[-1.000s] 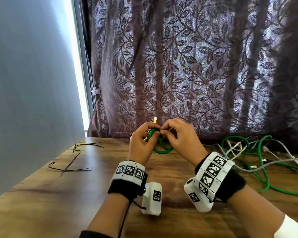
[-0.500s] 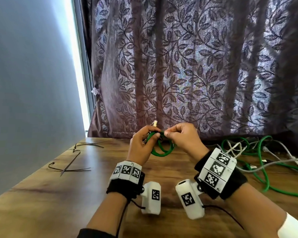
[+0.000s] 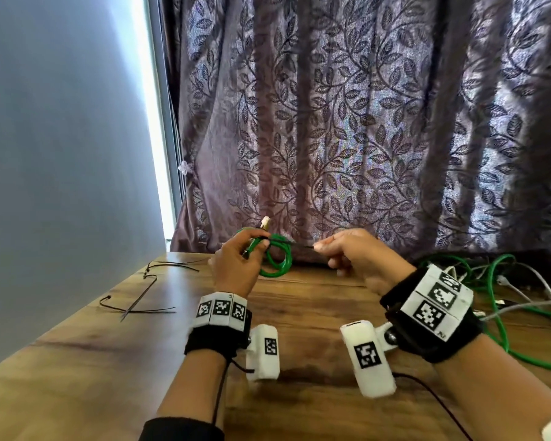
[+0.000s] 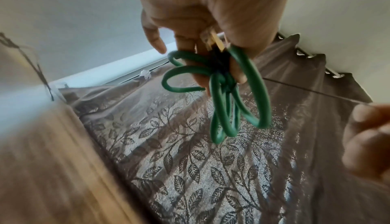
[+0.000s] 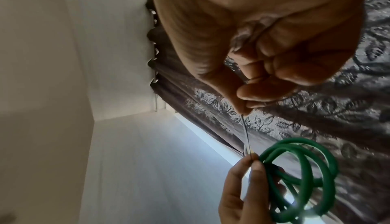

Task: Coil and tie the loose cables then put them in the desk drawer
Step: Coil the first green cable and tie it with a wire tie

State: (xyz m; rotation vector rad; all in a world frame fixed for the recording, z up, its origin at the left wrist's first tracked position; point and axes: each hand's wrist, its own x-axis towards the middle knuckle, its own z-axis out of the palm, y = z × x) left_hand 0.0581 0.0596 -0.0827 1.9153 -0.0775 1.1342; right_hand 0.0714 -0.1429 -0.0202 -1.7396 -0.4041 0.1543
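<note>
Green cable (image 3: 275, 259), wound into a small coil, is being held up above a wooden desk (image 3: 309, 307) that is standing against a leaf-patterned purple curtain (image 3: 363, 122), with a pale wall (image 3: 61, 138) running along the left. Spare black zip ties (image 3: 140, 297) are lying on the desk to the left, and a tangle of loose green and white cables (image 3: 516, 288) is lying at the right edge. Compared with a second ago, the hands have been drawing apart: the right hand (image 3: 357, 256) is now sitting well away from the coil, and a stretch of black zip tie (image 3: 295, 246) is showing taut between them. The left hand (image 3: 236, 265) is gripping the coil's bunched strands, fingers curled round them, with a pale connector (image 3: 265, 222) sticking up above its fingers. The right hand is pinching the tie's free tail between thumb and fingertips (image 5: 242, 109), other fingers curled in.
</note>
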